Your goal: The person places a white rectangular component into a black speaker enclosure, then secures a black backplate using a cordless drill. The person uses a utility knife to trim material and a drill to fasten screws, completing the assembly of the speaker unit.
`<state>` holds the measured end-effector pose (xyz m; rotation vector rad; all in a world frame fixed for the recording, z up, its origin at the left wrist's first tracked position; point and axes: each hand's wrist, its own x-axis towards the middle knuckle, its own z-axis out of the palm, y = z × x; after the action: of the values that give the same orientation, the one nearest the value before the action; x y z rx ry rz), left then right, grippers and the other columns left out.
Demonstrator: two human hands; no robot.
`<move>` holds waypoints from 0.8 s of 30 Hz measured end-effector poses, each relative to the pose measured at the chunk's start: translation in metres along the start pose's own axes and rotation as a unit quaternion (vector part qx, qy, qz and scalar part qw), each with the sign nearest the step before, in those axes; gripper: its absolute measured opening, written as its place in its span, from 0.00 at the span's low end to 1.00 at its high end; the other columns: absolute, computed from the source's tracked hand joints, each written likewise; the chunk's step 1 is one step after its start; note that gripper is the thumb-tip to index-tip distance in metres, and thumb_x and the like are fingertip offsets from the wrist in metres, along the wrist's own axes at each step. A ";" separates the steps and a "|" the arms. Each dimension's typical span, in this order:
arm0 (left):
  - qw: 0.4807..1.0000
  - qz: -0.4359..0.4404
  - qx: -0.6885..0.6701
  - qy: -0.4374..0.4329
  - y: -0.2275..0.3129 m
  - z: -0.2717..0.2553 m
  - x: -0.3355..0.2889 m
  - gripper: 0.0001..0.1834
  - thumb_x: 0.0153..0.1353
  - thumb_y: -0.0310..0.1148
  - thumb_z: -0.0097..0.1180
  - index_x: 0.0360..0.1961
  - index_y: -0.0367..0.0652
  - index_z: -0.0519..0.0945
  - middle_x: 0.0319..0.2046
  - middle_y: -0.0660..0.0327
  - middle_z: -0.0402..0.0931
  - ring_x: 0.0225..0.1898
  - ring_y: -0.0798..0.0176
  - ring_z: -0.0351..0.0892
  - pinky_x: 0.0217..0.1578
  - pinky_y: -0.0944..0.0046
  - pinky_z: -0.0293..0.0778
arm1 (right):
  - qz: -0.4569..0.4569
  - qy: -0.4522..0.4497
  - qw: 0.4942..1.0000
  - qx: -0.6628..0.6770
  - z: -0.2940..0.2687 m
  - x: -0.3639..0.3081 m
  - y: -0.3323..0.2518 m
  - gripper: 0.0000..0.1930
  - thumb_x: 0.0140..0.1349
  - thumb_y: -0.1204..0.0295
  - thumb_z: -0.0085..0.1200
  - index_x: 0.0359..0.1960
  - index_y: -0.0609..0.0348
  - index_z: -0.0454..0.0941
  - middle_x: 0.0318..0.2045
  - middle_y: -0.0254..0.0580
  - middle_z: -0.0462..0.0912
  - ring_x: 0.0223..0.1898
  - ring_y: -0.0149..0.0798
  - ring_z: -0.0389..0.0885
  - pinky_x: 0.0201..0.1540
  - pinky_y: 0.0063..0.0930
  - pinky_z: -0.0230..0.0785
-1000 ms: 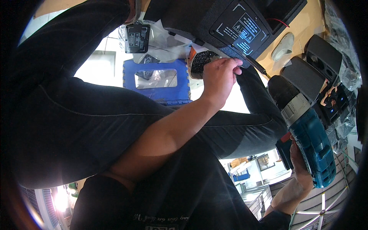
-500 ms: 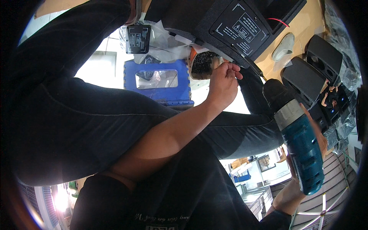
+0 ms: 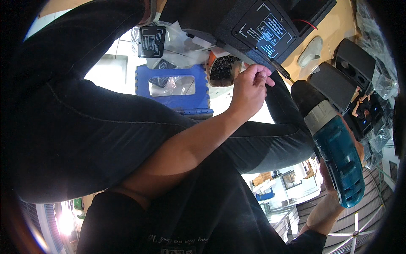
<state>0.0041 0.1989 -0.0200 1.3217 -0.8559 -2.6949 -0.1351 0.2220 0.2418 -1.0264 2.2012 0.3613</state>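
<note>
My right hand [image 3: 329,178] is wrapped round a teal power drill [image 3: 340,158] with a black nose. The drill's long bit [image 3: 280,69] points up and left, its tip at the lower corner of a black label plate [image 3: 267,31]. That plate lies on a black speaker cabinet [image 3: 203,19] at the top. Below the cabinet, my left hand [image 3: 252,89] has its fingers curled together; whatever they may hold is too small to make out. Next to it is a tub [image 3: 223,71] of small black pieces that look like screws.
A blue folding stool [image 3: 141,86] stands left of the tub, a dark piece in clear wrap on it. Another black plate [image 3: 152,42] lies on plastic wrap above. More black speaker cabinets [image 3: 354,63] and a pale clog [image 3: 311,51] are at the right. A red wire [image 3: 305,22] leaves the cabinet.
The drill has tilted and moved slightly right at its handle, and its bit now shows against the plate's corner. My left hand has shifted slightly up and right, away from the tub.
</note>
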 end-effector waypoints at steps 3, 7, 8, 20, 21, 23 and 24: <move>1.000 0.017 -0.012 0.003 -0.001 0.001 -0.002 0.11 0.80 0.31 0.45 0.47 0.35 0.77 0.35 0.58 0.84 0.26 0.73 0.76 0.27 0.71 0.72 | 0.009 0.002 0.999 -0.032 0.005 0.011 -0.002 0.25 0.55 0.78 0.67 0.58 0.51 0.84 0.45 0.45 0.90 0.41 0.37 0.90 0.49 0.31 0.84; 0.997 0.031 -0.065 0.005 0.000 0.007 -0.003 0.11 0.80 0.31 0.45 0.47 0.35 0.77 0.40 0.57 0.83 0.27 0.71 0.79 0.30 0.70 0.74 | 0.046 -0.025 0.998 -0.020 -0.003 0.019 -0.010 0.28 0.54 0.77 0.67 0.61 0.49 0.83 0.46 0.44 0.89 0.42 0.36 0.90 0.50 0.30 0.83; 0.996 0.032 -0.087 0.005 0.002 0.008 -0.003 0.11 0.80 0.31 0.45 0.46 0.35 0.77 0.40 0.56 0.83 0.27 0.71 0.79 0.29 0.70 0.75 | 0.033 -0.030 0.999 -0.009 -0.008 0.018 -0.012 0.30 0.54 0.76 0.67 0.62 0.48 0.82 0.48 0.44 0.89 0.43 0.35 0.89 0.52 0.30 0.82; 0.970 -0.057 -0.236 -0.011 0.034 -0.007 0.001 0.10 0.78 0.35 0.51 0.51 0.39 0.77 0.44 0.56 0.82 0.33 0.69 0.78 0.37 0.66 0.74 | -0.036 0.117 0.991 0.061 -0.025 -0.067 0.049 0.32 0.56 0.71 0.71 0.65 0.56 0.76 0.52 0.47 0.86 0.43 0.35 0.86 0.44 0.29 0.80; 0.960 -0.052 -0.274 0.005 0.036 -0.008 0.002 0.10 0.78 0.34 0.51 0.51 0.40 0.77 0.45 0.56 0.83 0.34 0.69 0.78 0.40 0.65 0.74 | -0.037 0.130 0.981 0.139 -0.008 -0.073 0.050 0.32 0.56 0.72 0.71 0.65 0.57 0.76 0.52 0.48 0.86 0.42 0.36 0.86 0.43 0.29 0.79; 0.944 -0.052 -0.326 0.010 0.041 -0.011 0.003 0.10 0.78 0.35 0.51 0.52 0.43 0.78 0.46 0.59 0.83 0.39 0.69 0.77 0.48 0.63 0.72 | -0.028 0.134 0.939 0.314 0.024 -0.081 0.048 0.32 0.55 0.72 0.72 0.64 0.59 0.76 0.52 0.50 0.85 0.41 0.37 0.86 0.41 0.29 0.79; 0.938 -0.059 -0.340 0.005 0.044 -0.013 0.003 0.10 0.77 0.36 0.52 0.51 0.43 0.79 0.46 0.60 0.83 0.39 0.69 0.77 0.47 0.64 0.72 | -0.023 0.135 0.915 0.379 0.037 -0.084 0.045 0.32 0.55 0.72 0.73 0.64 0.60 0.76 0.52 0.51 0.85 0.41 0.37 0.85 0.40 0.29 0.79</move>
<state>0.0023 0.1549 -0.0080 1.2203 0.1811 -2.6602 -0.1134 0.3181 0.2701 -0.7021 2.2349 -0.6592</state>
